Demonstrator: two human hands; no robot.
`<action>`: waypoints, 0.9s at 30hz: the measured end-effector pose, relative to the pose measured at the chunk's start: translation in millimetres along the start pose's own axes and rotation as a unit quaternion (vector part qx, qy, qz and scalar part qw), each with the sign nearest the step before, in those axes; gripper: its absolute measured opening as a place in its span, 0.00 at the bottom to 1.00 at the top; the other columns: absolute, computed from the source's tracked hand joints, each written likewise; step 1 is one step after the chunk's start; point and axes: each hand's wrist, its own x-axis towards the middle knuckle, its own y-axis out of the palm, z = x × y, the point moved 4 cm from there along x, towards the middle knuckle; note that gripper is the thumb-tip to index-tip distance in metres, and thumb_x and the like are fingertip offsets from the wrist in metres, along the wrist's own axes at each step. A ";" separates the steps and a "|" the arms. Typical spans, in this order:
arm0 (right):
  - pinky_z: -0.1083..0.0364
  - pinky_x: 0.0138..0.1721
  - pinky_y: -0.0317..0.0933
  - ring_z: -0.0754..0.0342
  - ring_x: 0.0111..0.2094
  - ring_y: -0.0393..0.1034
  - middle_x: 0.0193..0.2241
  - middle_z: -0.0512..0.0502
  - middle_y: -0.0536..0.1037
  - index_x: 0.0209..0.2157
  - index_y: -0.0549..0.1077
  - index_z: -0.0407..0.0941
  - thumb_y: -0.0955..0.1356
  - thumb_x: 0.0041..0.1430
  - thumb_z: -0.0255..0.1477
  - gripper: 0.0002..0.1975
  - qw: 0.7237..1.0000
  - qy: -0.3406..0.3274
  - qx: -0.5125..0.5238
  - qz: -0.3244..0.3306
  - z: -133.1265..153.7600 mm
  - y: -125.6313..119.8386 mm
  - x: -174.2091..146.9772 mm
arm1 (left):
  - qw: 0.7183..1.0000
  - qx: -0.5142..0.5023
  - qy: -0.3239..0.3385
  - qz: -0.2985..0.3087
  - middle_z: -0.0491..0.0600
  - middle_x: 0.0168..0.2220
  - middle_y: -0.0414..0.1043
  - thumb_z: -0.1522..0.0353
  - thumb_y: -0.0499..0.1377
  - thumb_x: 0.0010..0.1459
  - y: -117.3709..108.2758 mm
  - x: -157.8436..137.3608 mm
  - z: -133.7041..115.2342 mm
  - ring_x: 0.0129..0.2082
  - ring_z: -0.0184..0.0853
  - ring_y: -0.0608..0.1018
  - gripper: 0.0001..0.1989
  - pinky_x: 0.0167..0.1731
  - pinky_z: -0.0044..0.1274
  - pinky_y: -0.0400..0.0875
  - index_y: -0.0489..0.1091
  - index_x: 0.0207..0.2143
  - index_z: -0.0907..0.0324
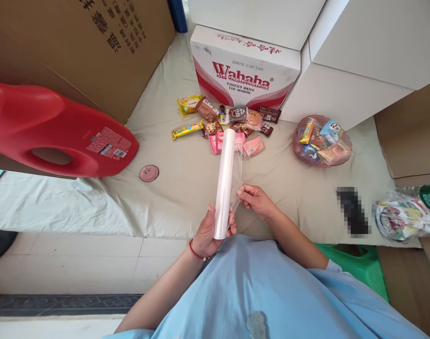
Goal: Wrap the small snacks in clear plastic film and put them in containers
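Note:
My left hand (209, 230) is wrapped round the lower end of a roll of plastic wrap (224, 183), which points away from me, tilted over the bed-like surface. With thumb and finger pinched, my right hand (256, 200) holds the loose edge of the clear film, drawn slightly off the roll's right side. Beyond the roll's far end lie several packaged snacks (207, 109), among them a pink packet (254, 147) and a yellow bar (187, 130). To the right, a clear pinkish bowl (301, 153) holds more wrapped snacks.
A Wahaha water carton (246, 70) stands behind the snacks, before white boxes (363, 56). On the left are a red jug (80, 136), a large cardboard box (77, 56) and a round pink lid-like disc (149, 173). A blurred dark object (353, 212) and a bagged item (400, 219) lie right.

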 end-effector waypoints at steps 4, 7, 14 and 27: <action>0.57 0.34 0.65 0.58 0.28 0.64 0.27 0.53 0.69 0.26 0.71 0.45 0.76 0.53 0.53 0.25 0.998 -0.054 -0.013 -0.008 9.9 -1.6 -0.6 | 1.000 0.010 -0.016 0.009 0.47 0.32 0.72 0.53 0.76 0.45 -1.0 2.8 3.0 0.34 0.35 0.80 0.30 0.23 0.20 0.68 0.71 0.44 0.59; 0.54 0.38 0.69 0.56 0.33 0.67 0.35 0.49 0.71 0.26 0.73 0.45 0.75 0.54 0.52 0.24 0.995 -0.100 -0.027 0.005 21.4 -2.3 -3.3 | 0.998 0.060 0.001 -0.023 0.49 0.39 0.74 0.54 0.75 0.47 -0.5 3.7 1.1 0.39 0.36 0.78 0.28 0.33 0.23 0.73 0.72 0.45 0.58; 0.51 0.44 0.68 0.53 0.37 0.70 0.36 0.47 0.71 0.27 0.76 0.45 0.72 0.63 0.46 0.20 0.983 -0.123 -0.071 0.121 29.2 8.5 -11.8 | 0.987 0.124 0.089 -0.056 0.48 0.36 0.74 0.40 0.63 0.55 12.8 13.0 -23.2 0.36 0.35 0.75 0.31 0.35 0.25 0.71 0.72 0.40 0.58; 0.54 0.38 0.65 0.54 0.35 0.66 0.31 0.48 0.69 0.23 0.72 0.45 0.70 0.66 0.39 0.19 0.982 -0.119 -0.123 0.083 4.8 -15.0 -17.0 | 0.969 0.166 0.097 -0.155 0.42 0.29 0.70 0.54 0.76 0.42 -28.2 -1.9 -59.7 0.27 0.30 0.74 0.30 0.30 0.26 0.74 0.67 0.39 0.59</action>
